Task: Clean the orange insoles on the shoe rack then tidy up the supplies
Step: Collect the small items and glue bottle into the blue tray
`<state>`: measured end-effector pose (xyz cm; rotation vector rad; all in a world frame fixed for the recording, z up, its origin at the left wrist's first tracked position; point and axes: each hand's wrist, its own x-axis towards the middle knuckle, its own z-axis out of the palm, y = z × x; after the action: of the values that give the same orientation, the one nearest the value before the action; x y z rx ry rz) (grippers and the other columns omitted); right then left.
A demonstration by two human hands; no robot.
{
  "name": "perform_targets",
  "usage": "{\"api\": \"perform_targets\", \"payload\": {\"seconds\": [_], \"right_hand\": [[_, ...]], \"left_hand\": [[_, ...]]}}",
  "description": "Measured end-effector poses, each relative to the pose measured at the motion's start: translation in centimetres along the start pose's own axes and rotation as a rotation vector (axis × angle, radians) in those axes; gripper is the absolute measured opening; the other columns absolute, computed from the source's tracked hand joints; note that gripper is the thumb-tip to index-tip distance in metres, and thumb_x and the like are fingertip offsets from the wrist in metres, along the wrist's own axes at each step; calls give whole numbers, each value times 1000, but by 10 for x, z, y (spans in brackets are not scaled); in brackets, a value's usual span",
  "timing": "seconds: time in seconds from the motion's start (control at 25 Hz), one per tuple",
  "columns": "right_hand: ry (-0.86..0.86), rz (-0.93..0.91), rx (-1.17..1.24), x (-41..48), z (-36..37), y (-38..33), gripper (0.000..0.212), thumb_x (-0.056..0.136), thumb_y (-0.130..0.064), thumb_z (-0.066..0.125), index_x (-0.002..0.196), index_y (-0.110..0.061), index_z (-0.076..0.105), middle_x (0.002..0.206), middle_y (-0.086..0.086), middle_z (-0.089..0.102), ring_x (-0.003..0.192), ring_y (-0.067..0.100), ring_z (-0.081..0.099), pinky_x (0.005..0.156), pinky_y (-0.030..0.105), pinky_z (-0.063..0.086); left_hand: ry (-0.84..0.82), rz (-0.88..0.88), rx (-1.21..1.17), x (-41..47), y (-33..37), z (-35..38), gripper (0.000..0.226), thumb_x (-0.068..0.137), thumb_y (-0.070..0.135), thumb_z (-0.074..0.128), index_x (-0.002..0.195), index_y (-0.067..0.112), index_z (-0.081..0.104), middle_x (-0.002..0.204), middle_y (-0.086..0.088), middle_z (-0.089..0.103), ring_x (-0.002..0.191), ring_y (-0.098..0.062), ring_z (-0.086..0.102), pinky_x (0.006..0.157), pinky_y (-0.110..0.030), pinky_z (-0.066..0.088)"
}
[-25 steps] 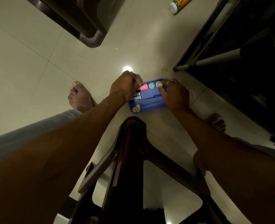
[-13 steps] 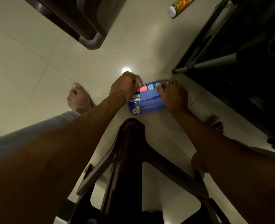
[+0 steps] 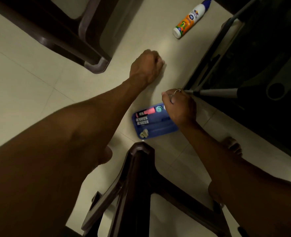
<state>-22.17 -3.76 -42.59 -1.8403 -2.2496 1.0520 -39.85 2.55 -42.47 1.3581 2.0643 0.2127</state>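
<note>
A blue tray (image 3: pixel 165 130) lies on the tiled floor and holds a pink-tipped stick (image 3: pixel 145 112), a teal cap (image 3: pixel 159 109), two white labelled sticks and a pale lump. My right hand (image 3: pixel 179 107) hovers over the tray's far right end with fingers curled; whether it grips anything is hidden. My left hand (image 3: pixel 147 66) is stretched out over bare floor beyond the tray, fingers closed in a fist. A white and orange bottle (image 3: pixel 186 21) with a blue cap lies on the floor farther ahead. The dark shoe rack (image 3: pixel 218 92) stands at the right. No orange insoles show.
A dark brown plastic stool (image 3: pixel 138 177) stands right below me, between my arms. Another dark brown piece of furniture (image 3: pixel 93 62) fills the top left. My bare foot (image 3: pixel 233 146) rests beside the rack's base.
My left hand left the tray and reached forward across the floor toward the bottle. My right hand lifted slightly at the tray's right end. The view tilted forward.
</note>
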Motion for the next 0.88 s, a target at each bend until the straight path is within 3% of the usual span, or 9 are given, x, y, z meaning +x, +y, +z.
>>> {"api": "perform_targets", "payload": {"seconds": [0.08,0.2,0.36,0.56,0.76,0.88], "right_hand": [[46,-19,45,2,-1,1,31,97,-39,54,79,-19,68,81,-4,63,72,15,56,66,22,30],[111,-50,83,4,6,3,31,96,-37,56,75,-18,67,76,-1,62,67,15,54,61,24,33],[183,-60,137,5,9,-1,27,95,-34,59,77,-17,69,74,0,63,68,14,56,62,20,33],[214,-79,148,7,9,-5,17,92,-28,65,88,-14,73,80,2,69,73,16,64,66,8,26],[215,-88,113,10,10,-6,21,94,-31,61,89,-15,73,80,0,69,71,11,62,59,0,27],[215,-76,106,11,11,-9,20,94,-32,62,90,-16,73,83,0,70,73,14,64,62,8,24]], "left_hand": [[68,3,-5,35,21,-5,29,89,51,54,100,25,63,106,1,61,92,-19,60,72,-30,44],[130,8,-5,78,44,-5,46,84,59,59,116,26,58,115,3,58,98,-19,59,77,-30,46],[47,-8,81,108,62,6,63,81,62,64,129,22,53,125,-2,54,106,-24,59,84,-32,46],[24,-22,135,117,61,21,56,83,49,66,130,20,54,128,-4,54,110,-26,59,87,-34,47],[54,-6,126,108,54,21,52,84,47,64,128,21,56,127,-3,54,108,-24,59,86,-32,46],[64,1,118,104,51,23,52,84,47,63,128,21,55,127,-3,54,108,-24,59,86,-32,46]]}}
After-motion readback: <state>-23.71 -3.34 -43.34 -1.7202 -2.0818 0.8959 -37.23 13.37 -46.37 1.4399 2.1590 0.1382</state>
